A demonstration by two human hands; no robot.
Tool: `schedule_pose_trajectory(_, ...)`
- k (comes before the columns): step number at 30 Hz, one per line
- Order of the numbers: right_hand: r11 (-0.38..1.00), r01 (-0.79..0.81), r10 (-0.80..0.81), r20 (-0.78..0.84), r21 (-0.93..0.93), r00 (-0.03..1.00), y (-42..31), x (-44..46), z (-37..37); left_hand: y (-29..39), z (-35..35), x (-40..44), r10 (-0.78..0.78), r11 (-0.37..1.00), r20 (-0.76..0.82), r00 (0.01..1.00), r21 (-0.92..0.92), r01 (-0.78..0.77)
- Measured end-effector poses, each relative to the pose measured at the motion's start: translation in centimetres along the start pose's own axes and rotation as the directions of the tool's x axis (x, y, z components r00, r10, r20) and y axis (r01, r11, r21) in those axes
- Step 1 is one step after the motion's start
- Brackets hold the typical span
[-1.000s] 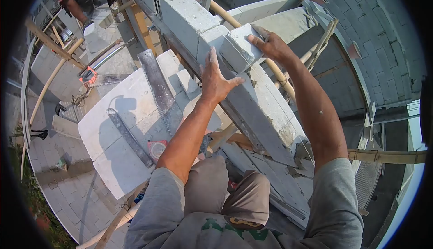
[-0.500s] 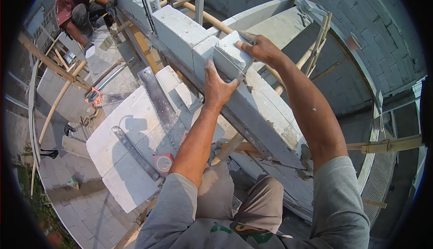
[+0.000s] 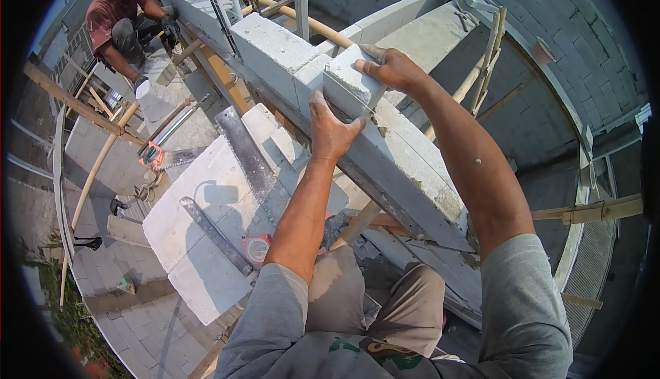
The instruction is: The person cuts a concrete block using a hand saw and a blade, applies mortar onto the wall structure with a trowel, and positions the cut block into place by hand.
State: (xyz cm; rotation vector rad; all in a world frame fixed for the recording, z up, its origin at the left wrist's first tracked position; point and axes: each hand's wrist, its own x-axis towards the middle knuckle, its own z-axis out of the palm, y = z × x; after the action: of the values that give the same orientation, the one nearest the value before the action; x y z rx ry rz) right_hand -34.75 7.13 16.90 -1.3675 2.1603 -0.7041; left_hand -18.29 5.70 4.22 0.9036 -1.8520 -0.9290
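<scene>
A small cut block of light concrete [image 3: 349, 85] sits on top of the block wall [image 3: 412, 151], against the end of a longer block [image 3: 278, 41] in the same course. My right hand [image 3: 393, 70] grips its far upper edge, thumb across the top face. On the near side, my left hand [image 3: 333, 129] presses against the blocks, fingers along the joint and thumb by the cut block's lower corner. A thin string line crosses the cut block's near face. The underside of the block and some right fingertips are hidden.
Left of the wall, a white slab [image 3: 199, 241] carries a handsaw [image 3: 246, 152], a flat metal bar [image 3: 214, 235] and a red tape measure [image 3: 257, 247]. Another saw with an orange handle [image 3: 152, 155] lies beyond. A co-worker [image 3: 124, 18] crouches at upper left. Bamboo poles [image 3: 103, 166] surround the platform.
The view has shifted slightly. Both hands keep their hold, and the cut block sits marginally closer to the neighbouring block. The co-worker's head is a little more in view.
</scene>
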Motion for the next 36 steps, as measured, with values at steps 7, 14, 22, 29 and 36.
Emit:
schedule_pose_trajectory(7, 1.000, -0.001, 0.001, -0.018, -0.003, 1.000, 0.3, 0.2, 0.4, -0.3, -0.1, -0.1, 0.007, 1.000, 0.012, 1.000, 0.026, -0.007)
schedule_pose_trajectory(14, 0.997, -0.018, 0.015, -0.042, -0.072, 0.999, -1.0, -0.8, 0.2, 0.5, -0.5, -0.1, -0.001, 1.000, 0.021, 1.000, 0.003, 0.001)
schedule_pose_trajectory(22, 0.999, -0.040, 0.039, -0.032, -0.028, 0.999, -0.1, -0.2, 0.4, 0.1, -0.3, -0.1, 0.017, 0.999, -0.007, 1.000, 0.028, -0.017)
schedule_pose_trajectory(29, 1.000, -0.003, 0.004, -0.021, 0.022, 1.000, 0.7, 0.4, 0.4, -0.1, -0.3, 0.1, 0.003, 1.000, 0.006, 1.000, 0.020, -0.003)
schedule_pose_trajectory(36, 0.999, -0.006, 0.007, -0.009, 0.042, 1.000, 0.7, 0.4, 0.2, -0.4, -0.2, 0.1, 0.035, 0.998, -0.016, 0.999, 0.053, -0.034)
